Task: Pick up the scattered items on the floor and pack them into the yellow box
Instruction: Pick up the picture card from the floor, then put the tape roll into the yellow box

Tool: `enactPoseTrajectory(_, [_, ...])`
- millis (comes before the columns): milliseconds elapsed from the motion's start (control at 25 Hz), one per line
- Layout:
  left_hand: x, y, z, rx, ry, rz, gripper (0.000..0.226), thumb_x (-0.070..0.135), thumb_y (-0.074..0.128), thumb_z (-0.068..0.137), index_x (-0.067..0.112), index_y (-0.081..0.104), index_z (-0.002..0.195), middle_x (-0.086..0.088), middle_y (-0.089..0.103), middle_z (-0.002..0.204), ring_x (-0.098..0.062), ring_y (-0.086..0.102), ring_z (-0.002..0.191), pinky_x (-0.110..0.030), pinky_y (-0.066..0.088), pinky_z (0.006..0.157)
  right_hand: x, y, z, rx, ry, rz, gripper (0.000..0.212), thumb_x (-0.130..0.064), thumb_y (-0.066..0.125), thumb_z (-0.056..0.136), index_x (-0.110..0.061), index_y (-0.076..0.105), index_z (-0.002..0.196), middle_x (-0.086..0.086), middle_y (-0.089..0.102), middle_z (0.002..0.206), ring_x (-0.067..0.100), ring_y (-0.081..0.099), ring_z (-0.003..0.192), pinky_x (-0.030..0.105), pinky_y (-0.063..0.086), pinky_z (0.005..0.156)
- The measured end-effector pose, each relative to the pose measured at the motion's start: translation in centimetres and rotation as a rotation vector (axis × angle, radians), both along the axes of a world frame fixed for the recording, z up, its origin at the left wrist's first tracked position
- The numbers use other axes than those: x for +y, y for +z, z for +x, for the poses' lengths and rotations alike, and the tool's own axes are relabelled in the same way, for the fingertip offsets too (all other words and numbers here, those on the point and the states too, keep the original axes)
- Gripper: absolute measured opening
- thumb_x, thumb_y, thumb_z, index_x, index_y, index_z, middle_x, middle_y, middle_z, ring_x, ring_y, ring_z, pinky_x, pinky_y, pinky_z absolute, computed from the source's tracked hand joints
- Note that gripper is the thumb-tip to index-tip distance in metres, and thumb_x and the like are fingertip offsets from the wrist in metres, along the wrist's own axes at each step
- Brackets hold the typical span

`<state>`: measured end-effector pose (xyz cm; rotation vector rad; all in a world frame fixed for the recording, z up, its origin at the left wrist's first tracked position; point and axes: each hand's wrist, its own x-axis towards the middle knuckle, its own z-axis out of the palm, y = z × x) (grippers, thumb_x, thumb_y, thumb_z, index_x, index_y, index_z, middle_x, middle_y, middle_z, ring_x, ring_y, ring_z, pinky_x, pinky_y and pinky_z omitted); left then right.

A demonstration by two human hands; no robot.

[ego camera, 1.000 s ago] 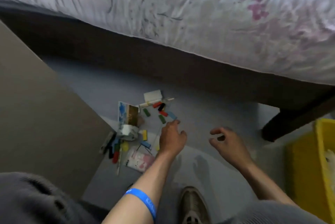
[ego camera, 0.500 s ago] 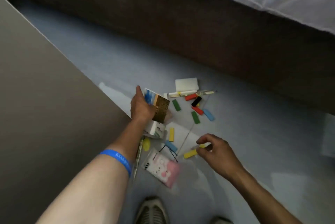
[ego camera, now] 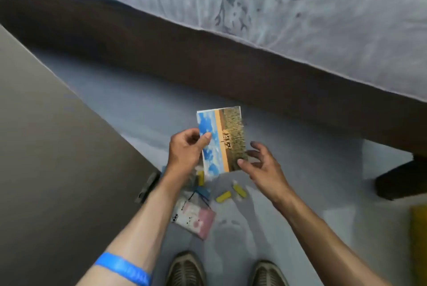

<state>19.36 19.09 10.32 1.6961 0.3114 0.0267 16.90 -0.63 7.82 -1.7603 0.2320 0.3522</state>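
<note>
Barely started, by look of it. Photo card [ego camera: 220, 140] lifted off floor, pinched at its 9 o'clock edge by left hand [ego camera: 184, 154]. Right hand [ego camera: 261, 165] spread open, fingertips touching card's 4 o'clock corner. Yellow box [ego camera: 419, 246] only a sliver at frame's 4 o'clock, well apart; contents unseen. Left on floor [ego camera: 300, 181] below card: yellow blocks [ego camera: 231, 193], pink packet [ego camera: 196, 218], blue bits half hidden.

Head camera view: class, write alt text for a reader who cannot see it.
A left hand holds up a picture card; the open right hand touches its lower corner. Below, yellow blocks and a pink packet lie on the floor.
</note>
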Motion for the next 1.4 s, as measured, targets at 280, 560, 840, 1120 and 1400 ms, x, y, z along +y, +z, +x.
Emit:
enactPoseTrajectory(280, [-19.5, 3.3, -6.9, 0.167, -0.285, -0.157, 0.021, 0.033, 0.065, 0.090, 0.012, 0.068, 0.085, -0.002, 0.072, 0.078, -0.014, 0.066, 0.068, -0.030, 0.051, 0.058, -15.0, 7.4, -12.5, -0.076, -0.587, 0.142, 0.008, -0.021, 0.066, 0.092, -0.025, 0.072, 0.089, -0.002, 0.077, 0.088, 0.016, 0.072, 0.077, 0.031, 0.057, 0.059])
enactPoseTrajectory(560, [-29.7, 3.5, -12.5, 0.167, -0.456, -0.100, 0.012, 0.026, 0.058, 0.095, 0.024, 0.065, 0.085, -0.002, 0.068, 0.083, -0.014, 0.061, 0.074, -0.029, 0.048, 0.063, -30.5, 11.8, -24.0, -0.150, -0.977, -0.974, 0.041, -0.049, 0.046, 0.096, -0.021, 0.056, 0.124, 0.008, 0.064, 0.120, 0.027, 0.061, 0.103, 0.047, 0.054, 0.085])
enactPoseTrajectory(840, [-23.5, 3.0, -13.1, 0.120, -0.322, 0.033, 0.008, 0.016, 0.060, 0.092, 0.015, 0.067, 0.094, 0.000, 0.064, 0.082, -0.014, 0.058, 0.077, -0.023, 0.044, 0.067, -24.1, 9.0, -18.1, -0.040, -0.352, -0.747, 0.035, -0.027, 0.064, 0.091, -0.027, 0.056, 0.125, 0.003, 0.060, 0.128, 0.020, 0.058, 0.107, 0.033, 0.042, 0.086])
enactPoseTrajectory(1120, [-7.8, -3.0, -10.9, 0.280, 0.003, 0.150, 0.014, 0.013, 0.057, 0.090, 0.020, 0.065, 0.100, 0.005, 0.064, 0.091, -0.019, 0.062, 0.090, -0.024, 0.050, 0.075, -9.5, 2.5, -12.1, -0.108, 0.430, -0.686, 0.024, -0.028, 0.062, 0.092, -0.027, 0.062, 0.117, -0.008, 0.063, 0.118, 0.007, 0.060, 0.091, 0.027, 0.050, 0.083])
enactPoseTrajectory(1400, [3.0, -10.4, -7.2, 0.276, -0.040, 0.878, 0.070, 0.014, 0.073, 0.078, 0.017, 0.043, 0.141, -0.012, 0.035, 0.149, -0.034, 0.037, 0.131, -0.045, 0.039, 0.103, -0.6, -4.6, -6.1, -0.007, 0.512, -0.490, 0.022, -0.025, 0.065, 0.090, -0.028, 0.065, 0.111, -0.012, 0.065, 0.113, -0.002, 0.062, 0.079, 0.020, 0.047, 0.077])
